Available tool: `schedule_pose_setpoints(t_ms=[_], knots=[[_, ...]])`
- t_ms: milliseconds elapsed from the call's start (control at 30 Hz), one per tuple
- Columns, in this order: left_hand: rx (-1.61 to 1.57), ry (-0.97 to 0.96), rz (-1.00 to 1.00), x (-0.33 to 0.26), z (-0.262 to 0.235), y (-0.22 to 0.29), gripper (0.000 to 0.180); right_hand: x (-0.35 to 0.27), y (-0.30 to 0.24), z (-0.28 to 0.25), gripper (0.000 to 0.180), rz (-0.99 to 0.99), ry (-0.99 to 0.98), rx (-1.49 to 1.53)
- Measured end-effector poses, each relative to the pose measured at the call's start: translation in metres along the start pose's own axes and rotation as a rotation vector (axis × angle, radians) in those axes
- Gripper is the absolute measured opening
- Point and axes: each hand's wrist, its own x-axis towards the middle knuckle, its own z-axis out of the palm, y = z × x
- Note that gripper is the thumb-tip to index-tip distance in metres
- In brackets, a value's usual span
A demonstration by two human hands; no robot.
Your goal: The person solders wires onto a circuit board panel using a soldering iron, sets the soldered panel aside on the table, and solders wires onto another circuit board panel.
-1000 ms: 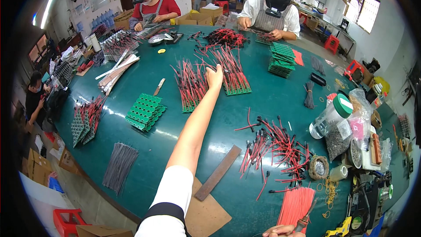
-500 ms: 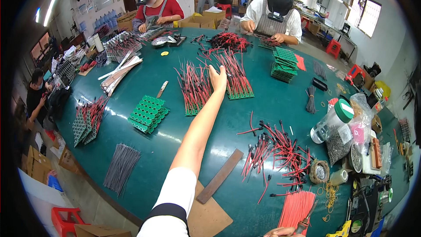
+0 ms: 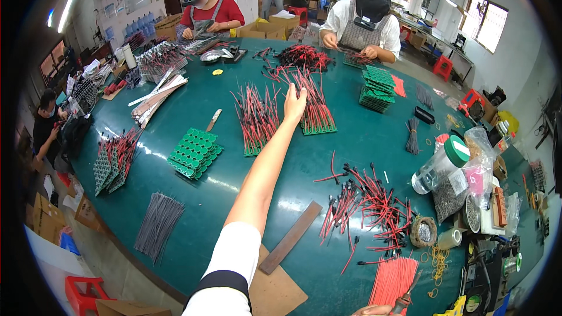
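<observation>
**Red-wired panels: grab the board, not the hair**

Big green table (image 3: 205, 222), and near its middle sit two bristly panels side by side. The right-hand panel (image 3: 319, 108) is the one by the left hand (image 3: 295, 103). I'd guess it's light, with a stiff base and floppy, snag-prone wires on top. The joints are probably fragile, so I'd hold it by the green board edge (image 3: 320, 130) and not tug the wires.

Left thumb stands a bit apart from the fingers; can't tell if they're pinching any wires, since the hand hides that spot. Right hand (image 3: 374, 311) has its fingers closed on a soldering iron (image 3: 403, 301), mostly cropped by the lower edge. Individual wire ends? Too small to make out.
</observation>
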Motion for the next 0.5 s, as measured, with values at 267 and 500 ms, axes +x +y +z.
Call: schedule_pose_setpoints(t_ms=[267,500], knots=[[0.032,-0.016,-0.125,0.010,0.000,-0.005,0.105,-0.001,0.000,0.002,0.047,-0.008,0.004,0.000],[-0.034,-0.103,-0.258,0.026,0.001,-0.023,0.104,-0.003,-0.003,0.005,0.039,0.039,0.029,0.110]])
